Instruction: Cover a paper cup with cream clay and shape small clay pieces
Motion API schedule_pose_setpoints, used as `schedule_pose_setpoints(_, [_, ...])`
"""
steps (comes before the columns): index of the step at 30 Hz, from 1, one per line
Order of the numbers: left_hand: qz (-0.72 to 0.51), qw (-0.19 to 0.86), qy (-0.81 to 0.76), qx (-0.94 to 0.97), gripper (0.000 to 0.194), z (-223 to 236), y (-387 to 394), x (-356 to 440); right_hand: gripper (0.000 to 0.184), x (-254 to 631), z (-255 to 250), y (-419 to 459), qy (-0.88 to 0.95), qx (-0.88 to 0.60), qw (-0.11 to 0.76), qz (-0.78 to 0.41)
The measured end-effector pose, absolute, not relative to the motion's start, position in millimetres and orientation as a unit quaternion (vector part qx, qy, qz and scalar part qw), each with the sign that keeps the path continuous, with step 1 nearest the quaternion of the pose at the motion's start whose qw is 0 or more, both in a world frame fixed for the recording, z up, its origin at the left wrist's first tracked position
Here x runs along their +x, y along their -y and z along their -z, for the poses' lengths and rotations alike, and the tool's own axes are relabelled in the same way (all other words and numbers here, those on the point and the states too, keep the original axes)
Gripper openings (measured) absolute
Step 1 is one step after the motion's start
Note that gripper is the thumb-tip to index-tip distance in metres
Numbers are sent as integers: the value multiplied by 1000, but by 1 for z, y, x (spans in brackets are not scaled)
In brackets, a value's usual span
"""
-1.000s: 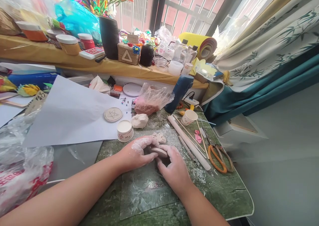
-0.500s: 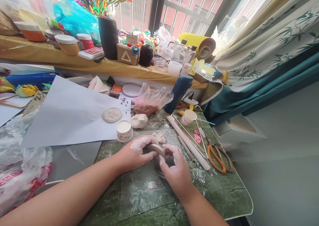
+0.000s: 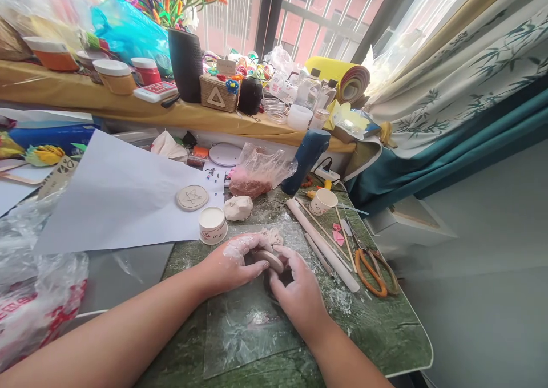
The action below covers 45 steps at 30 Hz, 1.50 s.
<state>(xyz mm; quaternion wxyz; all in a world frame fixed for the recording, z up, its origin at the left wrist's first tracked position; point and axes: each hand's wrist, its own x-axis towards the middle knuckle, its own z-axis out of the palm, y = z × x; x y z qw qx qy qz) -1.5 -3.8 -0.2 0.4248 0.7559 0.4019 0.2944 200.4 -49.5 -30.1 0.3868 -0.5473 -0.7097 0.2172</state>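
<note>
Between both hands a flat, rounded clay disc (image 3: 269, 260) is held tilted above a clear sheet (image 3: 240, 334). My left hand (image 3: 242, 259), dusted white on its back, grips the disc's left side with thumb in front and fingers behind. My right hand (image 3: 297, 282) has thumb and fingers closed on the right edge. Just behind the fingers sits a small crumpled clay piece (image 3: 274, 237). A bigger white clay lump (image 3: 238, 207) and a paper cup with a pale top (image 3: 213, 225) stand farther back. A round clay disc with a star (image 3: 192, 197) rests on white paper (image 3: 124, 188).
To the right lie a rolling pin (image 3: 323, 245), thin sticks, orange-handled scissors (image 3: 372, 271) and a paper cup (image 3: 323, 202). A blue bottle (image 3: 306, 161) and a bag of reddish clay (image 3: 252, 180) stand behind. Crumpled plastic (image 3: 38, 285) covers the left. Jars line the sill.
My right hand has shifted slightly left and up along the disc, its fingers now nearer the left hand. The disc has turned a little; the left hand stays nearly in place.
</note>
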Motion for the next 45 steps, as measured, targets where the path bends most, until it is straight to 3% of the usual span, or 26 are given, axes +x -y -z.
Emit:
schedule_pose_setpoints(7, [-301, 421, -400, 756, 15, 0, 4, 0, 33, 201, 28, 50, 716, -545, 381, -214])
schedule_pose_setpoints(12, [-304, 425, -400, 753, 14, 0, 4, -1, 42, 199, 29, 48, 715, -559, 355, -224])
schedule_pose_setpoints(18, [-306, 418, -398, 757, 13, 1, 4, -1, 39, 196, 29, 45, 744, -554, 313, -204])
schedule_pose_setpoints(28, [-312, 446, -405, 735, 16, 1, 4, -2, 39, 200, 22, 46, 680, -573, 332, -315])
schedule_pose_setpoints(33, [-320, 425, -402, 745, 9, 6, 2, -1, 44, 201, 30, 47, 675, -571, 353, -306])
schedule_pose_setpoints(38, [-322, 407, -394, 759, 8, 5, 4, -1, 28, 200, 29, 45, 676, -566, 354, -312])
schedule_pose_setpoints(45, [-317, 424, -418, 738, 9, 6, 5, 1, 28, 199, 24, 44, 635, -605, 354, -325])
